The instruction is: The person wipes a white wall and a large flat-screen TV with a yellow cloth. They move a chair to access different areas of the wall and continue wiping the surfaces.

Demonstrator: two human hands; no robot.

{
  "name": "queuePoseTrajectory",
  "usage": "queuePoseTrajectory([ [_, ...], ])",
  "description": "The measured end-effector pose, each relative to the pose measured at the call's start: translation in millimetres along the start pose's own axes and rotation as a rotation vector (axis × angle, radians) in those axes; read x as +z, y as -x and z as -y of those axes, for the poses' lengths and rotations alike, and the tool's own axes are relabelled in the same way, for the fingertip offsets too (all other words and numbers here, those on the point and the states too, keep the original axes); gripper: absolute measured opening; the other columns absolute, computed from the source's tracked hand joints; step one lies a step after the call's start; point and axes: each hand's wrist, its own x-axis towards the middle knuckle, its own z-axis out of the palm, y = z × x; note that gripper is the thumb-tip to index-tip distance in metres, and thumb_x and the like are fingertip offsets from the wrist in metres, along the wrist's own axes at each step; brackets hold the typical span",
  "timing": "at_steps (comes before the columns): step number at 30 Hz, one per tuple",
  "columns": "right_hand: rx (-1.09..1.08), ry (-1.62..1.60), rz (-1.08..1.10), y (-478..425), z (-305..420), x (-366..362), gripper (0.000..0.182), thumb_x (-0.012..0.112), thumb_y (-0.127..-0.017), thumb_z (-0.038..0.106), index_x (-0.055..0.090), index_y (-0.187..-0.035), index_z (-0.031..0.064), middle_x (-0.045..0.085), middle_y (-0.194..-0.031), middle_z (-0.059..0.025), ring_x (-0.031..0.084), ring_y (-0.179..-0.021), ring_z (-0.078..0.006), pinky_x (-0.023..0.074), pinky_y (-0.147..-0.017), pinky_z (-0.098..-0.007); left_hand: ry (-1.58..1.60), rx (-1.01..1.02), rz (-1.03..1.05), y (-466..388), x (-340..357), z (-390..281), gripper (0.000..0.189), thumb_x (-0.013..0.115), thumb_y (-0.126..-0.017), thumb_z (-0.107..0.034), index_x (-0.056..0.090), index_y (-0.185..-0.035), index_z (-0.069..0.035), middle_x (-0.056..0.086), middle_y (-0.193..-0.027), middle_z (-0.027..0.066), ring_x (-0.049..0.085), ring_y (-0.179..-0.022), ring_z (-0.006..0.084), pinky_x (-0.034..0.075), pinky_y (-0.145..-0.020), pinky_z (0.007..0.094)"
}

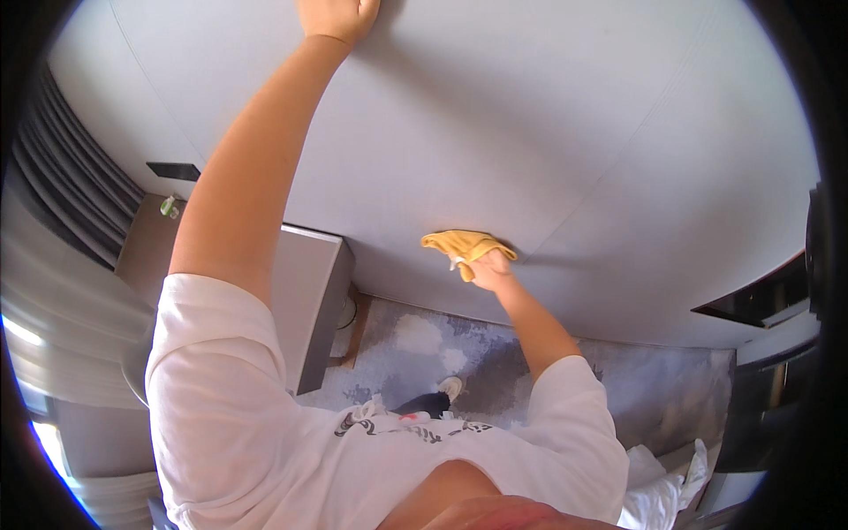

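Note:
My right hand [491, 270] presses a folded yellow cloth [470, 242] to the pale grey wall panel [503, 132], low down and close to a vertical seam. A small white piece, perhaps a tag, shows at the cloth's lower edge. Higher up, my left hand [339, 18] is against or very near the same wall, its arm stretched out. The picture's top edge cuts off those fingers, so what they do is hidden.
A grey-topped desk or cabinet [306, 285] juts from the wall at left. Beyond it, a green-and-white item [169, 207] lies below a dark wall plate [173, 171], near grey curtains [69, 172]. Patterned carpet [483, 344] covers the floor. Dark recess [762, 295] and white fabric [652, 493] at right.

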Motion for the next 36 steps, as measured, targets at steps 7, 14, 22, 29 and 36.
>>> queuePoseTrajectory([
  [7,-0.215,1.378,-0.432,-20.5,170.0,-77.9,0.06,0.066,-0.078,0.029,0.052,-0.135,0.0379,0.045,-0.144,-0.0089,0.048,-0.124,-0.0325,0.041,-0.098,-0.0485,0.009,-0.021,0.002,-3.1,-4.4,4.6,0.067,0.042,-0.079,-0.015,0.04,-0.145,-0.009,0.027,-0.155,0.0212,0.022,-0.144,0.0415,0.018,-0.116,0.0548],
  [14,-0.506,1.393,-1.021,-88.5,341.4,-200.8,0.07,0.065,-0.076,0.033,0.044,-0.142,0.0389,0.03,-0.156,-0.0073,0.049,-0.124,-0.0342,0.0433,-0.089,-0.0472,0.021,-0.029,-0.031,4.0,3.9,7.3,0.068,0.045,-0.079,-0.02,0.039,-0.147,-0.023,0.025,-0.158,0.0108,0.023,-0.144,0.036,0.021,-0.114,0.0563],
  [22,-0.348,1.532,-1.527,-174.5,565.6,-295.9,0.066,0.053,-0.091,0.04,0.032,-0.151,0.0221,0.018,-0.16,-0.0129,0.011,-0.147,-0.0332,0.0109,-0.12,-0.048,0.053,-0.06,-0.064,-2.2,4.7,-1.6,0.064,0.045,-0.079,-0.024,0.046,-0.144,-0.021,0.034,-0.153,0.0141,0.031,-0.141,0.0373,0.028,-0.109,0.0571],
  [29,-0.326,1.546,-1.343,-224.4,506.0,-224.7,0.067,0.053,-0.089,0.036,0.032,-0.151,0.0228,0.019,-0.159,-0.0122,0.013,-0.147,-0.0316,0.0107,-0.119,-0.0492,-0.036,-0.066,-0.011,12.0,1.4,21.9,0.064,0.045,-0.079,-0.023,0.046,-0.143,-0.021,0.033,-0.154,0.0125,0.031,-0.141,0.0348,0.028,-0.109,0.0569],
  [36,-0.584,1.675,-0.6,-186.9,406.3,-124.9,0.081,0.066,-0.073,0.038,0.035,-0.148,0.0357,0.022,-0.16,-0.0004,0.042,-0.133,-0.0301,0.0409,-0.099,-0.0506,0.029,-0.15,0.028,11.5,-2.8,23.0,0.065,0.046,-0.081,-0.025,0.041,-0.146,-0.025,0.029,-0.157,0.0096,0.028,-0.143,0.0306,0.023,-0.111,0.0567],
])
